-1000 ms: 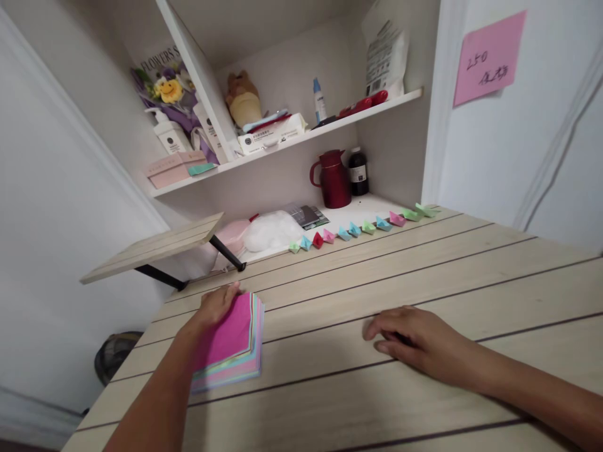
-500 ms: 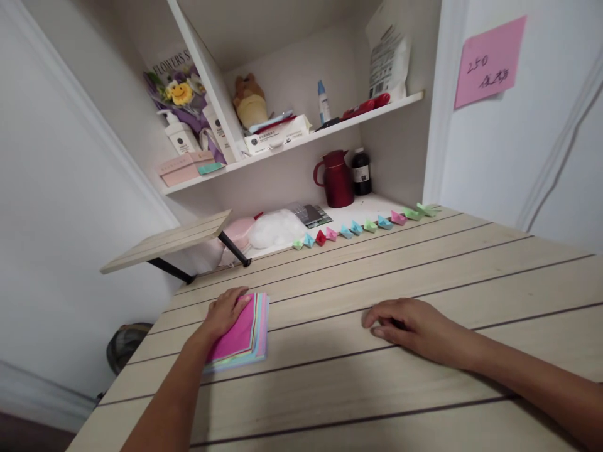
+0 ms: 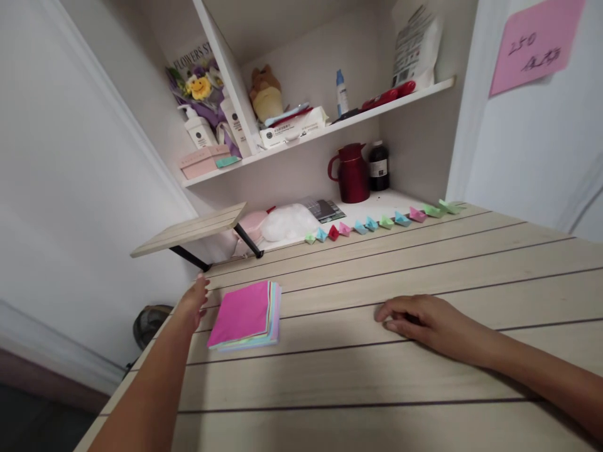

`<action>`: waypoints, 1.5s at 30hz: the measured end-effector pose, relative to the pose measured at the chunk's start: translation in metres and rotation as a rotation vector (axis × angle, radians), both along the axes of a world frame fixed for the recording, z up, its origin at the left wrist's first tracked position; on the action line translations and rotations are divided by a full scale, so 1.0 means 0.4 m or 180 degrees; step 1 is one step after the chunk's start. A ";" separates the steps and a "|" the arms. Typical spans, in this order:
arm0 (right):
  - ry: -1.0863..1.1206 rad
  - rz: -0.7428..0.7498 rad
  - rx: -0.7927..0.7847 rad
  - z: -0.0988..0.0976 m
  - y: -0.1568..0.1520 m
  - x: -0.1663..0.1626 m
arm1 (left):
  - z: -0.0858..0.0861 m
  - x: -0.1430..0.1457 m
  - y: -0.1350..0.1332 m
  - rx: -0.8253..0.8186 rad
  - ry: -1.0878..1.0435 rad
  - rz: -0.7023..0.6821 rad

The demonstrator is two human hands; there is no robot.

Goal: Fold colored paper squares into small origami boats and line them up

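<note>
A stack of coloured paper squares, bright pink on top with paler sheets showing at its edges, lies flat on the wooden table. My left hand is just left of the stack, apart from it, fingers stretched out and holding nothing. Farther right, my right hand rests on the tabletop. Its fingers are loosely curved with a gap above the thumb, and nothing shows in them. Along the table's back edge stands a row of small folded paper boats in green, blue, red and pink.
Behind the table a white cabinet holds a red jug, a dark bottle and a white fluffy bundle. A small raised wooden shelf on black legs stands at the back left. A pink note hangs on the right wall.
My left hand has come off the paper stack and moved left, uncovering the pink top sheet. My right hand stays in place on the table. The view has shifted slightly.
</note>
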State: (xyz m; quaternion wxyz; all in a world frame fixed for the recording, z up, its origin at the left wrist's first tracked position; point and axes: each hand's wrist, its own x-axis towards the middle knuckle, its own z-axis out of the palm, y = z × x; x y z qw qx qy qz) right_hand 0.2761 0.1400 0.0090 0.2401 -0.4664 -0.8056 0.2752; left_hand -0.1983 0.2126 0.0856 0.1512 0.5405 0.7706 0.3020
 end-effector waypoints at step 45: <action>-0.0215 0.0000 0.0123 0.012 -0.013 -0.001 | -0.022 0.248 -0.094 -0.0795 0.0776 -0.1253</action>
